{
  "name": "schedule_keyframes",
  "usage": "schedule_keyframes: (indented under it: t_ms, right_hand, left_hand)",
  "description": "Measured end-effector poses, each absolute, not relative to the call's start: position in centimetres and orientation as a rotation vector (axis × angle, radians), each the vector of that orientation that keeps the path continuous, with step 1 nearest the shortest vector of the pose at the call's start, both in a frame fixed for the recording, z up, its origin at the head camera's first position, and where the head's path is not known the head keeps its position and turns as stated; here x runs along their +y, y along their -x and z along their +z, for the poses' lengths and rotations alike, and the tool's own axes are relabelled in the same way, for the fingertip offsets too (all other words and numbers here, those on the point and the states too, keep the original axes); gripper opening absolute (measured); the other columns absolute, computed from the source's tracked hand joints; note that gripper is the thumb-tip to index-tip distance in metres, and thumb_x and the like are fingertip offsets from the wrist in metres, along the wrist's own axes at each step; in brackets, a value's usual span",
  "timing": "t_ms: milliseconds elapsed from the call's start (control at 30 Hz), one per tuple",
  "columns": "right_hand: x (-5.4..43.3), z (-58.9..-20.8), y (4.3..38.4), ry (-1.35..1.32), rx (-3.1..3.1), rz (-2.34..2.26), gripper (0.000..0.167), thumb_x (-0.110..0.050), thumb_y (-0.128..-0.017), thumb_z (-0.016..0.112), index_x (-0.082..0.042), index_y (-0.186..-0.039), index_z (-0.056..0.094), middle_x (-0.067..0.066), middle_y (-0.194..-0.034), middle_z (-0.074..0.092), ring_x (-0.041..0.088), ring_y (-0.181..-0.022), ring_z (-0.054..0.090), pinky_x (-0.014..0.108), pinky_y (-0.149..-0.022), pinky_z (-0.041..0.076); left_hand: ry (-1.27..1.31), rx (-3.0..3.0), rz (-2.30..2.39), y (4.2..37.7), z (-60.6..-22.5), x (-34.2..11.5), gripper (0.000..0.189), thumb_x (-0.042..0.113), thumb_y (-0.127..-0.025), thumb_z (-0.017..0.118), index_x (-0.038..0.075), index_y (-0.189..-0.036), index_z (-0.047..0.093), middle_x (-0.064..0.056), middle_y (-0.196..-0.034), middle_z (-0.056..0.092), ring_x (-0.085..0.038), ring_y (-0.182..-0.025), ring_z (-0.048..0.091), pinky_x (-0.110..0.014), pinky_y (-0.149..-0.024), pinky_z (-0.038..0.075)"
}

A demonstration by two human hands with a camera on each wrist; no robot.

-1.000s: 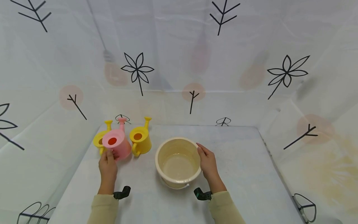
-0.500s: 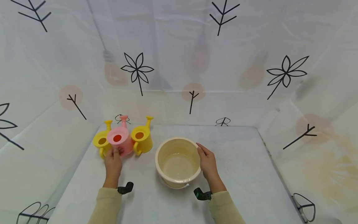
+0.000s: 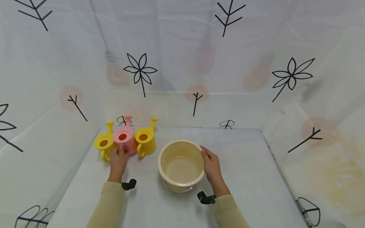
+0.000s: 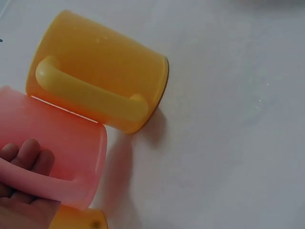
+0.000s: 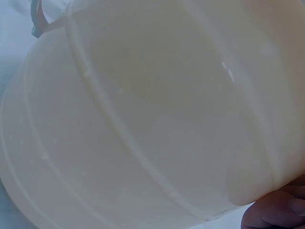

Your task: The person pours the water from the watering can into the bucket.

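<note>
In the head view a pink watering can point(image 3: 131, 141) stands between two yellow ones at the back left. My left hand point(image 3: 118, 160) grips its handle; the left wrist view shows fingers point(image 4: 29, 151) curled through the handle point(image 4: 40, 182). The pink can's side meets the right yellow watering can point(image 3: 149, 145). It partly overlaps the left yellow watering can point(image 3: 109, 138) in the head view. A cream bucket point(image 3: 182, 184) stands upright at mid-table, with nothing visible inside. My right hand point(image 3: 211, 164) holds its right side near the rim, most fingers hidden behind it.
The white table point(image 3: 242, 177) is enclosed by pale fabric walls point(image 3: 176, 57) with black plant drawings. A wire bail, the bucket's handle point(image 5: 39, 16), hangs at its side. Each wrist wears a small black camera point(image 3: 129, 184).
The left hand has moved the pink watering can right and slightly back, to between the yellow ones; the left yellow can shows more now. The right hand and bucket have stayed put.
</note>
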State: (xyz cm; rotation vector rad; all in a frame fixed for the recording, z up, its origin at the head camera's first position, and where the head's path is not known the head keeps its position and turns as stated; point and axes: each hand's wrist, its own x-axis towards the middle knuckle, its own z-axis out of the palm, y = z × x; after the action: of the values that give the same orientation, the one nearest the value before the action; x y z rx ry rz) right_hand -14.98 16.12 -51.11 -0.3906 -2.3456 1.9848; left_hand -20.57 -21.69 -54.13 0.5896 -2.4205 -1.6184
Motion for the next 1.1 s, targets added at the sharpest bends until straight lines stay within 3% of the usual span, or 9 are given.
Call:
schedule_keyframes:
  t_ms: [300, 667, 967, 1100]
  right_hand:
    - [16.1, -51.1, 15.0, 0.404, -2.339, 1.992, 0.039, -0.038, -0.099, 0.049, -0.021, -0.134, 0.058, 0.007, -0.138, 0.057, 0.025, -0.123, 0.058, 0.043, -0.094, 0.051]
    - [16.0, -51.1, 14.7, 0.383, -2.326, 2.036, 0.041, -0.039, -0.1, 0.048, -0.023, -0.136, 0.056, 0.008, -0.14, 0.055, 0.027, -0.117, 0.061, 0.043, -0.089, 0.054]
    - [16.1, -51.0, 14.6, 0.381, -2.328, 2.018, 0.04, -0.04, -0.099, 0.048, -0.023, -0.135, 0.057, 0.008, -0.14, 0.055, 0.027, -0.119, 0.06, 0.044, -0.09, 0.053]
    - [16.1, -51.0, 14.6, 0.389, -2.333, 2.006, 0.04, -0.04, -0.099, 0.048, -0.024, -0.135, 0.057, 0.008, -0.139, 0.056, 0.027, -0.117, 0.062, 0.044, -0.089, 0.054]
  left_hand:
    - [-0.587, -2.468, -1.651, 22.7, -54.7, -21.3, 0.064, 0.055, -0.1, 0.023, 0.006, -0.128, 0.052, -0.015, -0.126, 0.057, -0.029, -0.119, 0.05, -0.044, -0.11, 0.038]
    - [-0.7, -2.558, -1.714, 24.3, -55.3, -20.9, 0.07, 0.062, -0.096, 0.018, 0.013, -0.143, 0.036, -0.011, -0.137, 0.047, -0.029, -0.121, 0.043, -0.045, -0.112, 0.035]
    - [-0.696, -2.57, -1.77, 24.5, -54.7, -21.0, 0.073, 0.061, -0.097, 0.019, 0.017, -0.154, 0.018, -0.011, -0.152, 0.035, -0.03, -0.135, 0.036, -0.049, -0.116, 0.027]
    - [-0.737, -2.529, -1.785, 24.1, -54.6, -20.9, 0.076, 0.063, -0.096, 0.023, 0.015, -0.154, 0.019, -0.013, -0.147, 0.039, -0.03, -0.128, 0.04, -0.047, -0.113, 0.032]
